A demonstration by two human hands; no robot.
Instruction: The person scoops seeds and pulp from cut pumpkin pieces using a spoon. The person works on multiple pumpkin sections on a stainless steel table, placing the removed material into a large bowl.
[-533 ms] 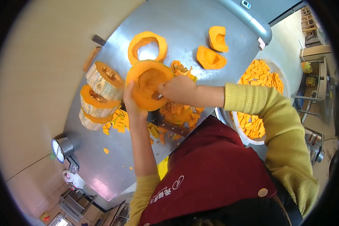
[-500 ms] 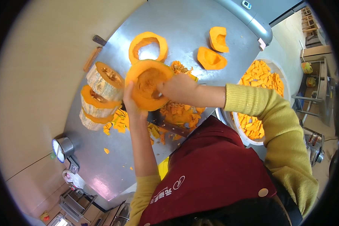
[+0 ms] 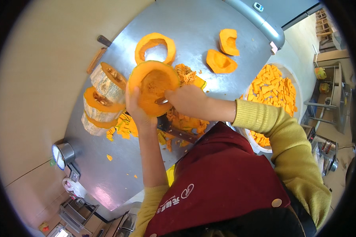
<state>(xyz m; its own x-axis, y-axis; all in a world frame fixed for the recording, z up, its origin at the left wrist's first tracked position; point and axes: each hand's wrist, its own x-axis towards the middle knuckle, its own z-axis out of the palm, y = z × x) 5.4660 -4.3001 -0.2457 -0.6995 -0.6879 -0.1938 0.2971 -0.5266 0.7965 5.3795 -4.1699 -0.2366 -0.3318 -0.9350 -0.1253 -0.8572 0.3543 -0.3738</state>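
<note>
My left hand [image 3: 137,107] is closed on the rim of a hollowed pumpkin piece [image 3: 146,75], tilted so its orange inside faces up. A metal spoon [image 3: 161,101] is gripped in my right hand [image 3: 186,100], its bowl against the inner wall of that piece; the handle is hidden in my fist. Just behind lies a peeled pumpkin ring [image 3: 168,49]. Scooped pulp [image 3: 184,73] and peel scraps lie beside my right hand. Under my hands, a knife [image 3: 182,134] lies partly covered by pumpkin scraps.
Unpeeled pumpkin sections [image 3: 106,85] stand at the left, near wooden-handled tools [image 3: 96,60] by the table edge. Two peeled chunks [image 3: 221,62] sit at the far right. A white tub [image 3: 300,87] of cut pumpkin stands right of the metal table [image 3: 103,162].
My right hand and the spoon have moved slightly down and left inside the pumpkin piece, and more of the spoon's bowl shows. The piece has tipped a little.
</note>
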